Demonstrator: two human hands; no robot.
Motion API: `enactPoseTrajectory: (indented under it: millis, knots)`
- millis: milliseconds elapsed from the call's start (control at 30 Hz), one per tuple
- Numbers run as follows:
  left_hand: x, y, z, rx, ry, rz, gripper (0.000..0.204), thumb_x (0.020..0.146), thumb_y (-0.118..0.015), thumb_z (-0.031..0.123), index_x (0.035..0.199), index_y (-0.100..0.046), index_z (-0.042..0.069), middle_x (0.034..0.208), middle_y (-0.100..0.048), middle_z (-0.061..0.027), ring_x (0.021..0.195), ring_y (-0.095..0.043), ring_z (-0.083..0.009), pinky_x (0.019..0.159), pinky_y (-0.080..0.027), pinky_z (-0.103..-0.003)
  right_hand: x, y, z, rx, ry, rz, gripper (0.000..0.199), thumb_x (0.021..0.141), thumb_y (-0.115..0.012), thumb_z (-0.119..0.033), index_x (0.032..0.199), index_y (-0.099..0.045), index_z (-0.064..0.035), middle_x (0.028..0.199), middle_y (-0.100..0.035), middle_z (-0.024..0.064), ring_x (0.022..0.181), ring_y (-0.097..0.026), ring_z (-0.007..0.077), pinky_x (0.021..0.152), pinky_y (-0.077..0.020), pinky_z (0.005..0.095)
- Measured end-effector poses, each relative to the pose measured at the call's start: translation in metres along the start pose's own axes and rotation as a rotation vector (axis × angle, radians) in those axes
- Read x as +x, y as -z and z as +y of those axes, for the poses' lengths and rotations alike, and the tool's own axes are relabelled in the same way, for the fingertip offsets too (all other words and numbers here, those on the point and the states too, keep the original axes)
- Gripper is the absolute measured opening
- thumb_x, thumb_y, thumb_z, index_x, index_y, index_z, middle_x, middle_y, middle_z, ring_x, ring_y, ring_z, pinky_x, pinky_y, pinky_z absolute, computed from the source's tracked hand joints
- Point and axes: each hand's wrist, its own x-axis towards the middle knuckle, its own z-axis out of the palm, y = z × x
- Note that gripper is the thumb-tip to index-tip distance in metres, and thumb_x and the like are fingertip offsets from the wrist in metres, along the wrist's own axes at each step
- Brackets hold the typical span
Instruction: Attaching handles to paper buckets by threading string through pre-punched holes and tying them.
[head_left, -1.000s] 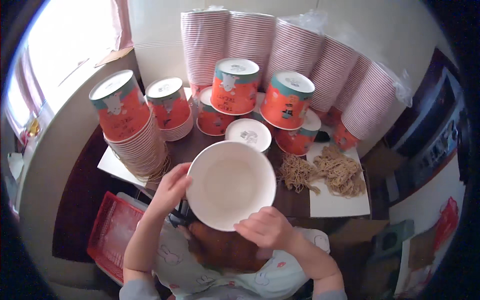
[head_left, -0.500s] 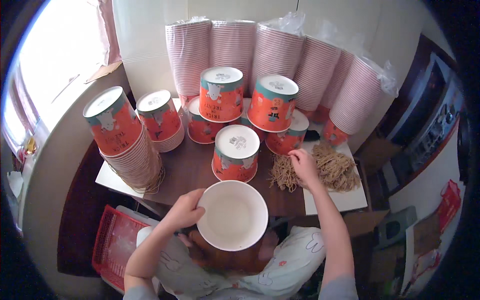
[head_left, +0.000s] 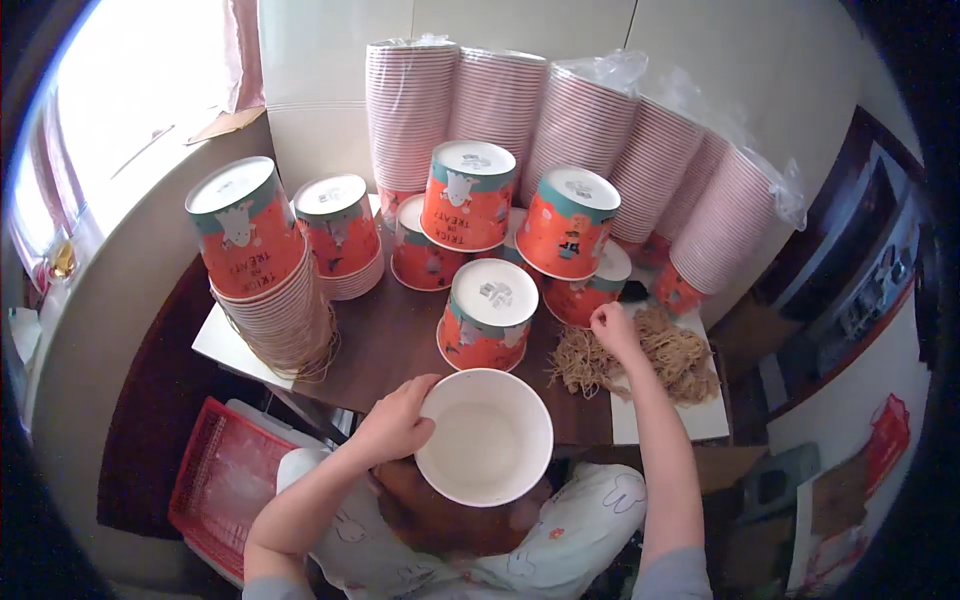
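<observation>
My left hand point(head_left: 402, 420) grips the rim of a white-lined paper bucket point(head_left: 490, 442), thumb inside the wall. The bucket's open mouth faces me, above my lap, and nothing shows inside. My right hand point(head_left: 614, 330) is closed in a pinch over loose brown twine strands point(head_left: 580, 362); what the fingertips hold is too small to make out. Beside them a thicker heap of twine point(head_left: 676, 358) rests on a white board. Just beyond the bucket I hold, an orange and green printed bucket point(head_left: 486, 318) stands upside down on the table.
Several more printed buckets point(head_left: 468, 198) stand inverted, some piled on others. A leaning stack point(head_left: 262, 290) at left has twine loops hanging round it. Tall plastic-wrapped bucket stacks point(head_left: 500, 120) line the wall. A red basket point(head_left: 225, 480) sits low at left.
The whole view has shifted slightly, so the buckets and stacks appear farther right. Both hands keep nearly the same places, left on the bucket rim and right over the twine.
</observation>
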Motion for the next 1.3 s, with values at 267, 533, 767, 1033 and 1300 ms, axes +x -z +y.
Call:
enactPoseTrajectory:
  millis: [267,533,767,1033,1300]
  knots:
    - [-0.004,-0.004,0.003,-0.001,-0.011,0.013,0.063,0.069,-0.048,0.007,0.129,-0.028,0.008,0.108,-0.048,-0.0242,0.099,-0.050,-0.0371,0.084,-0.042,-0.040,-0.010,-0.022,0.000,-0.392,-0.028,-0.177,0.019,0.069,-0.060,-0.025,0.079,-0.065,-0.0100,0.080,-0.060,0.0164,0.077,-0.058,0.0307,0.070,-0.0473,0.0402]
    - [-0.006,-0.006,0.001,-0.176,-0.006,0.037,0.056,0.071,-0.050,0.009,0.126,-0.037,0.008,0.108,-0.047,-0.0231,0.088,-0.055,-0.0325,0.080,-0.044,-0.037,0.051,0.071,-0.042,0.877,-0.142,0.088,0.010,0.082,-0.053,-0.016,0.082,-0.054,-0.0056,0.066,-0.054,0.0008,0.058,-0.050,0.0106,0.053,-0.0417,0.0271]
    - [-0.006,-0.019,-0.005,-0.408,0.098,-0.014,0.051,0.078,-0.056,0.019,0.122,-0.039,0.002,0.116,-0.041,-0.0231,0.081,-0.058,-0.0256,0.076,-0.047,-0.033,0.046,0.190,-0.150,1.075,-0.002,0.160,0.006,0.084,-0.052,-0.015,0.083,-0.051,-0.0099,0.062,-0.039,-0.0078,0.048,-0.032,-0.0020,0.037,-0.0212,0.0150]
    - [0.003,0.003,0.024,-0.007,-0.051,0.331,0.045,0.075,-0.062,0.023,0.112,-0.046,0.004,0.115,-0.043,-0.0188,0.091,-0.054,-0.0324,0.077,-0.047,-0.038,-0.010,0.157,-0.202,0.898,0.189,-0.084,0.004,0.084,-0.053,-0.008,0.084,-0.055,-0.0047,0.075,-0.054,-0.0034,0.066,-0.047,0.0020,0.059,-0.0391,0.0176]
    - [0.042,0.024,0.064,0.053,-0.136,0.111,0.039,0.072,-0.065,0.023,0.106,-0.057,0.005,0.077,-0.058,-0.0110,0.068,-0.059,-0.0241,0.065,-0.048,-0.034,-0.038,0.166,-0.253,1.018,0.365,-0.116,0.006,0.084,-0.053,-0.009,0.084,-0.054,-0.0027,0.071,-0.050,-0.0047,0.064,-0.044,0.0002,0.055,-0.0360,0.0156]
